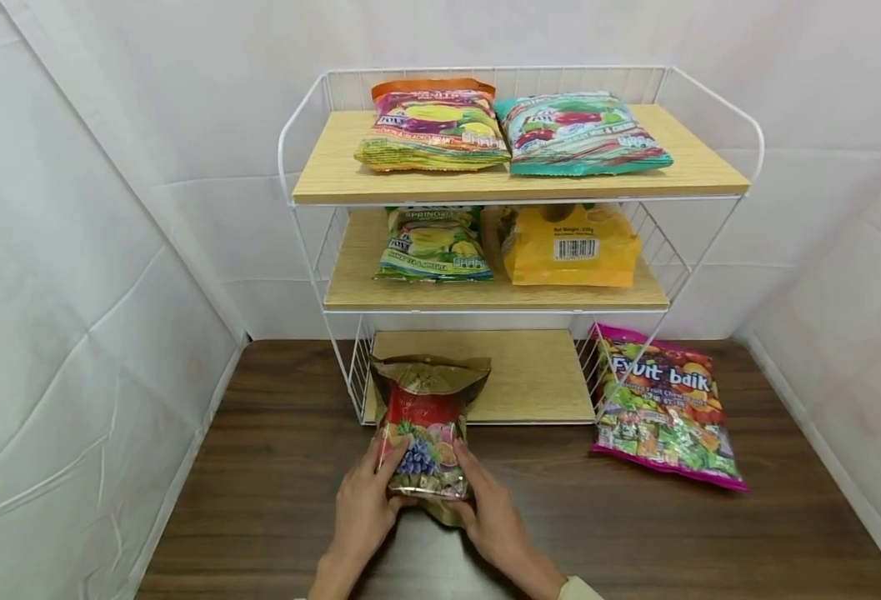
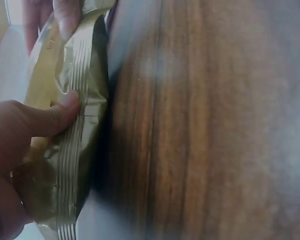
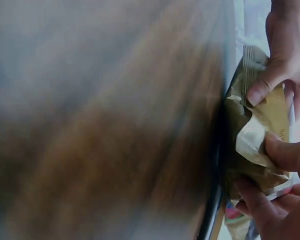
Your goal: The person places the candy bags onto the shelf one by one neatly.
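Note:
A gold and red candy bag [image 1: 425, 417] with printed fruit is held between both hands at the front left of the rack's bottom shelf. Its top end overlaps that shelf in the head view. My left hand [image 1: 365, 500] grips the bag's left side, thumb at the near end. On the right side my right hand [image 1: 494, 510] grips it, fingers along the edge. In the left wrist view the left thumb [image 2: 65, 112] presses near the ridged gold seal [image 2: 72, 150]. The right wrist view shows both thumbs on the crumpled gold end [image 3: 250, 135].
A white wire rack with wooden shelves [image 1: 523, 375] stands at the back. Its top shelf bears an orange-purple bag [image 1: 440, 125] and a teal bag [image 1: 583, 133]; the middle one, a green bag [image 1: 434, 243] and a yellow bag [image 1: 571, 246]. A pink-edged candy bag [image 1: 665, 408] leans right.

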The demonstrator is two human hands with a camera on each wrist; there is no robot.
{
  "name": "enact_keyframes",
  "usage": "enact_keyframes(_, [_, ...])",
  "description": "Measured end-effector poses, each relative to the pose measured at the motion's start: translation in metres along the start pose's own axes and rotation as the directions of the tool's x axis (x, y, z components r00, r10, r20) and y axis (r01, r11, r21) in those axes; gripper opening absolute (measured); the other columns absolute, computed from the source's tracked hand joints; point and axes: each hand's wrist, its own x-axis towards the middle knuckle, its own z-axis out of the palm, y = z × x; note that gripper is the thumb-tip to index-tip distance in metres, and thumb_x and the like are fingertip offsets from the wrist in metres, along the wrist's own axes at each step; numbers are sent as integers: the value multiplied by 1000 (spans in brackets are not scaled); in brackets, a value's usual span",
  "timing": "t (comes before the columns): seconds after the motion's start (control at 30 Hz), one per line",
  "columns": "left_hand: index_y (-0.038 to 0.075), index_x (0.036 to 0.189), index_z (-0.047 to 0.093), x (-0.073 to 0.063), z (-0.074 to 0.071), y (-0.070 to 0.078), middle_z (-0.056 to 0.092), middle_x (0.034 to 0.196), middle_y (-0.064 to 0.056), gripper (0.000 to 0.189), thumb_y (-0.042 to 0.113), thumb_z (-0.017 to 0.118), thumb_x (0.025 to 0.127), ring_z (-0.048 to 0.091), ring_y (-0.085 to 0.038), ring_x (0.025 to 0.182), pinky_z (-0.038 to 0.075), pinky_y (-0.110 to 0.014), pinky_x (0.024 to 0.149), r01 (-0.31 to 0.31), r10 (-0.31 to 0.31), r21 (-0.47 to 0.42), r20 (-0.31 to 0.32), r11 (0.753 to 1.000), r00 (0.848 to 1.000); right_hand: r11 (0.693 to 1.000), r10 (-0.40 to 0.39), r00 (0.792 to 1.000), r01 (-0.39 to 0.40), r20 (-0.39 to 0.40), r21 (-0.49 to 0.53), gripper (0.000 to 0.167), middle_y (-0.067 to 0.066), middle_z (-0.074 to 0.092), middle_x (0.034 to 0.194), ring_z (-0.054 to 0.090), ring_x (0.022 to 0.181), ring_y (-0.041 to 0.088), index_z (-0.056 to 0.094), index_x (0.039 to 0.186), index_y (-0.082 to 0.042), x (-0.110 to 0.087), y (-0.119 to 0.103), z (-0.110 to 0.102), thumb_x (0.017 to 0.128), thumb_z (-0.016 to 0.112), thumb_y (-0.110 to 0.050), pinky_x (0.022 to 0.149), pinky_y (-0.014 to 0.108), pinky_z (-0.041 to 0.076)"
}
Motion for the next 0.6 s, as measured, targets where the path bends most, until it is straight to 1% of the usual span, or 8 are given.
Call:
enact_keyframes(0.1, [26,139,52,5,-1,2,48,138,-23,92,26,92,56,63,-39,94,51,-53,73,31,-31,-11,-5,999,1000,998,-58,995,61,-86,29,81,17,47,141,54,116,37,45,142,-3,8,3,-1,69,79,9,92,42,46])
enact_keyframes(0.17, [28,139,51,7,0,2,47,139,-21,91,27,91,57,63,-37,91,52,-51,67,51,-51,-22,-11,998,999,995,-92,988,97,-128,32,78,19,50,137,58,111,36,49,138,-1,12,6,-2,67,80,10,87,38,50])
enact_keyframes(0.27, [28,138,53,10,0,4,49,138,-20,89,24,91,58,63,-36,91,52,-49,61,86,-88,-51,-32,995,996,991,-123,980,131,-157,38,75,20,52,134,66,84,22,51,136,1,16,8,-3,68,79,11,72,21,53])
enact_keyframes(0.37, [26,134,58,16,-2,8,53,134,-20,83,24,91,58,63,-38,93,52,-49,64,100,-103,-71,-47,992,994,988,-145,971,152,-187,24,71,21,53,133,64,75,17,52,135,2,19,9,-4,70,78,11,62,19,50])
enact_keyframes(0.43, [24,130,62,22,-5,10,56,130,-20,78,24,90,58,63,-39,95,53,-50,69,83,-87,-77,-50,994,995,988,-152,966,156,-211,3,69,21,54,132,67,82,21,53,134,2,21,9,-5,70,78,10,67,24,54])
enact_keyframes(0.5, [21,125,66,28,-7,11,57,128,-21,72,24,90,57,63,-39,97,53,-50,70,53,-57,-82,-46,995,997,989,-149,963,150,-226,-16,66,22,55,131,65,99,29,55,132,2,22,8,-6,71,78,9,72,32,55])
enact_keyframes(0.57, [19,121,69,31,-9,11,59,127,-20,67,23,89,58,63,-38,98,53,-50,71,18,-21,-86,-40,996,999,993,-119,969,119,-218,-11,61,22,54,132,68,81,20,58,130,0,21,5,-8,73,77,8,63,25,55])
enact_keyframes(0.6, [18,119,70,33,-10,10,59,126,-20,65,23,89,58,63,-37,98,53,-49,71,1,-4,-90,-37,996,999,995,-103,972,104,-212,-5,58,23,53,132,66,68,12,59,129,0,21,4,-8,74,76,8,58,20,53])
